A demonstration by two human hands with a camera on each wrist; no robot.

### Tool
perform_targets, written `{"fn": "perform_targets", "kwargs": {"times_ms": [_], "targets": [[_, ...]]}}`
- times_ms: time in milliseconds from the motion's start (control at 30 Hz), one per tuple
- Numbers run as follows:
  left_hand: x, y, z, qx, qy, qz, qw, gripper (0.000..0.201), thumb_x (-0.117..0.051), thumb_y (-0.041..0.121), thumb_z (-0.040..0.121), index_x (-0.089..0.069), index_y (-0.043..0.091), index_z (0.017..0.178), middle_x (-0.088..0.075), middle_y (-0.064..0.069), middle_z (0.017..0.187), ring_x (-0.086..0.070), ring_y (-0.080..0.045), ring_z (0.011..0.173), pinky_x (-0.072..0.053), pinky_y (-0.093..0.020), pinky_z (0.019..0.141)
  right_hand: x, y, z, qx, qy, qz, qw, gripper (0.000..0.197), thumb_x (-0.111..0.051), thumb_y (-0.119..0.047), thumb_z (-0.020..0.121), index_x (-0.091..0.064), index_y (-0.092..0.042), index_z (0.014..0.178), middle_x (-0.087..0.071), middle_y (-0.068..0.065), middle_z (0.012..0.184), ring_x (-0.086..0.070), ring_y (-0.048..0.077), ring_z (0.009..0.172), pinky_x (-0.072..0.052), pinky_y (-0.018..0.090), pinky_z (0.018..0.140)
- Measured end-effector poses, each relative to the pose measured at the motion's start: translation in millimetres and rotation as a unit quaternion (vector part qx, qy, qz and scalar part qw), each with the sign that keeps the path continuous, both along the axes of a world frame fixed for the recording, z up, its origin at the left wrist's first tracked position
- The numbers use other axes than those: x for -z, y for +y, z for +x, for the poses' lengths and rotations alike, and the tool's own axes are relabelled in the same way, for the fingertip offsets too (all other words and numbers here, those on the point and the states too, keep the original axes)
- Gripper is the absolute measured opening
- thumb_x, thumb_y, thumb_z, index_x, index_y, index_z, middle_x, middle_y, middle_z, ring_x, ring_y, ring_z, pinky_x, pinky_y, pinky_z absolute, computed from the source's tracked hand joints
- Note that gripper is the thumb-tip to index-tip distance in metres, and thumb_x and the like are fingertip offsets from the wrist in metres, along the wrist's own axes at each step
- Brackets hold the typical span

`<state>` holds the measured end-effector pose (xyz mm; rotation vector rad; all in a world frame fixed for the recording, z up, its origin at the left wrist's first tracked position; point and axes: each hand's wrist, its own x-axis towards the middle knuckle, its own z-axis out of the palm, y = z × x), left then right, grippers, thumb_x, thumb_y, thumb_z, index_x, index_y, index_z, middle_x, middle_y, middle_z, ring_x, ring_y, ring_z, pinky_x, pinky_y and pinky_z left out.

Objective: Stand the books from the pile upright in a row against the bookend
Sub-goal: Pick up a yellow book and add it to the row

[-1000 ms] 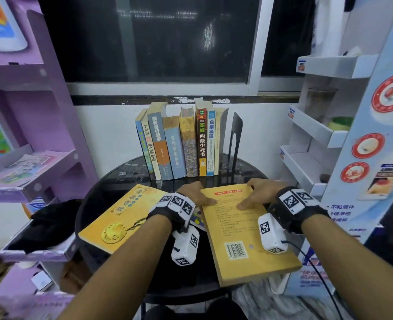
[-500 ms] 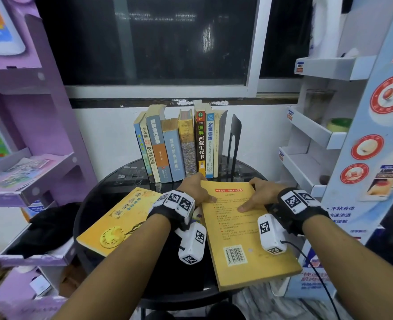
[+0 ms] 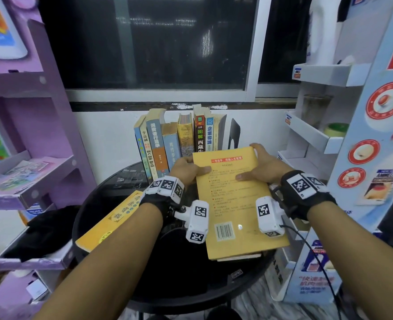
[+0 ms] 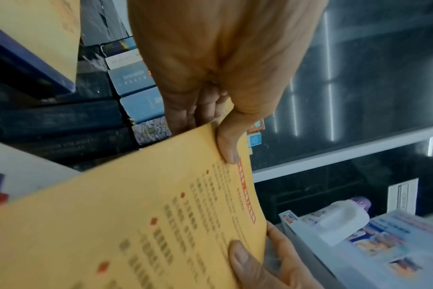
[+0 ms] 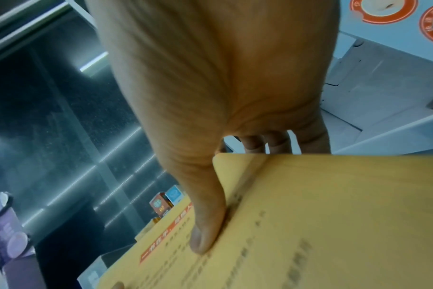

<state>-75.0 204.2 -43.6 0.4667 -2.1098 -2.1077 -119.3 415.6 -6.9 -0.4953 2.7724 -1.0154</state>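
Note:
Both hands hold a yellow book (image 3: 234, 199) back cover up, its far end raised off the round black table (image 3: 126, 195). My left hand (image 3: 186, 169) grips its far left corner, thumb on the cover and fingers beneath, as the left wrist view shows on the yellow book (image 4: 136, 224). My right hand (image 3: 262, 167) grips the far right corner the same way, thumb on the yellow book (image 5: 309, 224). Behind, a row of upright books (image 3: 179, 139) leans against a black bookend (image 3: 233, 135). A second yellow book (image 3: 112, 220) lies flat at the left.
A purple shelf unit (image 3: 29, 162) stands close at the left, a black cloth (image 3: 45, 229) on its lower tray. White and blue display shelves (image 3: 318, 139) crowd the right side. A dark window (image 3: 149, 42) and white wall are behind the row.
The yellow book lay flat on the table a second ago. Both hands have lifted its far end and carried it up and toward the row of books.

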Motion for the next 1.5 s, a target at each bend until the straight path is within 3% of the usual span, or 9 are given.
{"fn": "perform_targets", "kwargs": {"times_ms": [300, 400, 600, 700, 867, 1000, 1167, 1400, 1500], "targets": [[-33.8, -7.4, -7.3, -0.022, 0.123, 0.038, 0.991, 0.013, -0.065, 0.017, 0.089, -0.063, 0.015, 0.102, -0.075, -0.007, 0.095, -0.071, -0.028, 0.091, -0.054, -0.052, 0.088, -13.1, -9.2, 3.2, -0.001, 0.134, -0.185, 0.974, 0.077, -0.074, -0.023, 0.083, -0.024, -0.029, 0.14, -0.057, -0.001, 0.107, -0.06, 0.019, 0.094, -0.049, 0.026, 0.074], [-45.3, -7.8, -6.1, -0.025, 0.15, 0.031, 0.988, 0.025, -0.062, 0.025, 0.091, -0.06, 0.014, 0.114, -0.075, -0.005, 0.094, -0.072, -0.027, 0.09, -0.055, -0.051, 0.087, -16.2, -12.3, 6.8, -0.017, 0.158, -0.21, 0.965, 0.07, -0.074, -0.021, 0.083, -0.029, -0.027, 0.135, -0.059, -0.007, 0.103, -0.058, 0.004, 0.084, -0.044, 0.015, 0.066], [-42.2, -14.7, -3.4, -0.03, 0.177, 0.019, 0.984, 0.04, -0.057, 0.041, 0.092, -0.053, 0.015, 0.123, -0.073, -0.007, 0.103, -0.07, -0.027, 0.097, -0.051, -0.047, 0.093, -16.7, -17.8, 13.7, -0.062, 0.167, -0.195, 0.965, 0.053, -0.074, -0.024, 0.082, -0.035, -0.03, 0.118, -0.062, 0.001, 0.113, -0.063, 0.022, 0.1, -0.059, 0.038, 0.078], [-40.0, -16.8, -3.1, -0.023, 0.184, 0.027, 0.982, 0.043, -0.053, 0.036, 0.095, -0.05, 0.01, 0.129, -0.071, -0.009, 0.106, -0.07, -0.025, 0.096, -0.053, -0.042, 0.088, -24.1, -18.9, 18.3, -0.072, 0.179, -0.195, 0.962, 0.042, -0.073, -0.023, 0.084, -0.041, -0.026, 0.111, -0.061, -0.003, 0.108, -0.063, 0.02, 0.097, -0.059, 0.034, 0.073], [-39.2, -23.1, -4.8, -0.012, 0.18, -0.018, 0.983, 0.044, -0.05, 0.042, 0.096, -0.05, 0.015, 0.13, -0.07, -0.006, 0.111, -0.067, -0.023, 0.102, -0.047, -0.047, 0.099, -46.1, -17.7, 23.0, -0.113, 0.145, -0.159, 0.97, 0.021, -0.068, -0.026, 0.088, -0.051, -0.031, 0.099, -0.062, -0.011, 0.098, -0.067, 0.011, 0.087, -0.059, 0.027, 0.055], [-41.9, -23.7, -4.1, -0.005, 0.162, -0.058, 0.985, 0.056, -0.047, 0.049, 0.094, -0.042, 0.016, 0.139, -0.066, -0.005, 0.116, -0.063, -0.021, 0.106, -0.045, -0.047, 0.101, -61.0, -22.8, 28.8, -0.146, 0.109, -0.099, 0.978, 0.04, -0.068, -0.022, 0.088, -0.051, -0.035, 0.122, -0.061, -0.01, 0.107, -0.07, 0.015, 0.086, -0.061, 0.037, 0.056], [-50.5, -19.5, -4.2, 0.022, 0.152, -0.083, 0.985, 0.038, -0.039, 0.041, 0.1, -0.048, 0.018, 0.129, -0.065, 0.004, 0.1, -0.062, -0.01, 0.089, -0.047, -0.036, 0.086, -69.6, -29.2, 35.2, -0.152, 0.086, -0.052, 0.983, 0.065, -0.074, -0.019, 0.082, -0.045, -0.039, 0.136, -0.064, -0.003, 0.11, -0.071, 0.02, 0.086, -0.061, 0.043, 0.059], [-57.6, -22.8, -14.7, 0.026, 0.154, -0.139, 0.978, 0.028, -0.043, 0.039, 0.099, -0.053, 0.019, 0.116, -0.062, 0.005, 0.102, -0.06, -0.014, 0.098, -0.044, -0.04, 0.1, -66.2, -29.3, 36.3, -0.105, 0.134, -0.064, 0.983, 0.06, -0.071, -0.016, 0.084, -0.049, -0.033, 0.137, -0.059, -0.008, 0.116, -0.065, 0.017, 0.095, -0.061, 0.033, 0.063], [-62.1, -24.7, -21.4, -0.002, 0.177, -0.178, 0.968, 0.032, -0.049, 0.034, 0.098, -0.055, 0.013, 0.122, -0.06, -0.002, 0.122, -0.057, -0.015, 0.108, -0.048, -0.025, 0.084, -69.9, -25.3, 33.9, -0.087, 0.141, -0.076, 0.983, 0.057, -0.072, -0.017, 0.084, -0.051, -0.03, 0.135, -0.062, -0.006, 0.113, -0.066, 0.017, 0.094, -0.06, 0.031, 0.061]]}}
